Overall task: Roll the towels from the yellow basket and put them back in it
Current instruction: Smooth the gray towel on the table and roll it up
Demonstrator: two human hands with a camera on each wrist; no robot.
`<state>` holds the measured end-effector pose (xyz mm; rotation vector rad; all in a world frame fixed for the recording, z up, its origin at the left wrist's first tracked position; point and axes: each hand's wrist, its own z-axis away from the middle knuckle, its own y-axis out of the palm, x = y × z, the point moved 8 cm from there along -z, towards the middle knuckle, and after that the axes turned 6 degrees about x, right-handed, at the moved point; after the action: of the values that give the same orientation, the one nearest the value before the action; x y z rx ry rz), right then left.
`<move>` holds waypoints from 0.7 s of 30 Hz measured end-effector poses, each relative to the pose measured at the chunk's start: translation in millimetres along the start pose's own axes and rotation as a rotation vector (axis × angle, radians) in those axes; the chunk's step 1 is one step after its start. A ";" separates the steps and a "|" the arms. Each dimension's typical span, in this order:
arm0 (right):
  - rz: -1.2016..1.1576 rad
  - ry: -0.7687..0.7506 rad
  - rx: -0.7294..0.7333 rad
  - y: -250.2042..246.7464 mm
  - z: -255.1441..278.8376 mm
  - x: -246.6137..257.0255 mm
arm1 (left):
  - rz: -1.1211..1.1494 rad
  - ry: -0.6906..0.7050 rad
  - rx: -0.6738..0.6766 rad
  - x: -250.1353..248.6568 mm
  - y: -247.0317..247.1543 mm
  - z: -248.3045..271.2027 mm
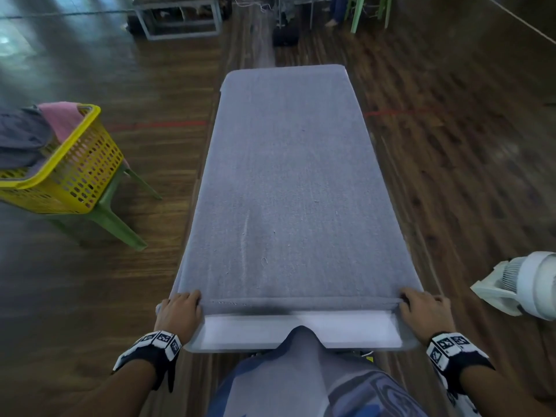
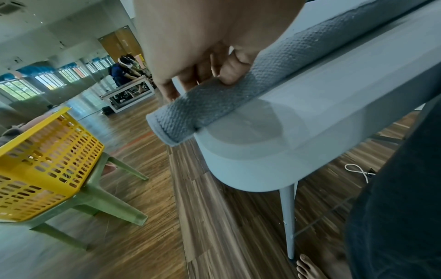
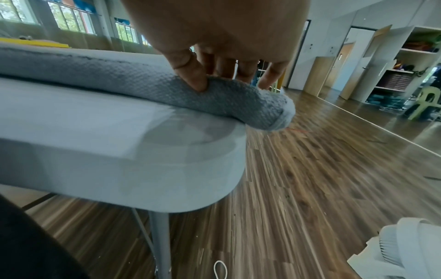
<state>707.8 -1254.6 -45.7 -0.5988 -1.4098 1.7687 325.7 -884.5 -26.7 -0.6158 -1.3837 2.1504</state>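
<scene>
A long grey towel [image 1: 288,182] lies flat along the white table [image 1: 301,334], its near edge turned into a thin roll [image 2: 214,102]. My left hand [image 1: 179,311] grips the roll's left end, thumb and fingers curled round it. My right hand [image 1: 424,311] grips the right end of the roll [image 3: 238,102], thumb pressed into the cloth. Both ends stick out past the table's corners. The yellow basket [image 1: 75,176] stands at the left on a green stool [image 1: 120,224], with a grey towel [image 1: 21,139] and a pink towel [image 1: 60,115] in it.
A white fan [image 1: 526,284] sits on the wooden floor at the right. A white cord [image 3: 220,270] lies under the table by its grey leg [image 3: 162,243]. A bare foot [image 2: 307,268] stands near the table leg. Shelves and a green chair [image 3: 427,102] stand far off.
</scene>
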 end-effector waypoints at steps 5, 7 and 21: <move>-0.048 -0.119 -0.188 -13.7 -1.4 8.5 | -0.022 -0.017 -0.084 3.9 -6.5 -4.4; -0.062 -0.272 -0.121 -5.9 -2.5 27.4 | 0.032 0.070 -0.057 -4.7 -3.1 -4.7; -0.078 -0.074 -0.066 -11.2 -29.9 14.8 | 0.061 0.013 -0.056 -5.7 -21.9 -27.6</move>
<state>725.1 -1224.2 -41.6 -0.5109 -1.5265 1.7036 350.8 -861.3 -16.4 -0.7008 -1.4402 2.1569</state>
